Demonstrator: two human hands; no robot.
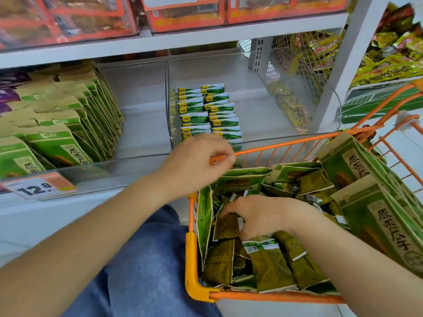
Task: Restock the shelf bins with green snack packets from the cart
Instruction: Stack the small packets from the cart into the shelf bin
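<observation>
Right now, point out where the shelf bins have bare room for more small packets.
Free: bin floor right of the small green packet rows, and the bare compartment left of them. Crowded: the large-pouch bin.

red display boxes [185, 13] line the top shelf, their contents blurred; on the lower shelf at far left sit purple packs [8, 94], just beside the large kraft-and-green bags [57, 124] standing in rows; a price tag [37, 187] reading 12.8 hangs on the shelf edge below them; to the right a wire mesh basket [295, 72] holds yellow-and-red packs [320, 45]; more yellow packs [389, 62] fill the neighbouring unit at far right, above a green panel [370, 104] with white lines; a white upright [343, 65] stands between the two; blue jeans [146, 259] cover a knee at the bottom.
</observation>
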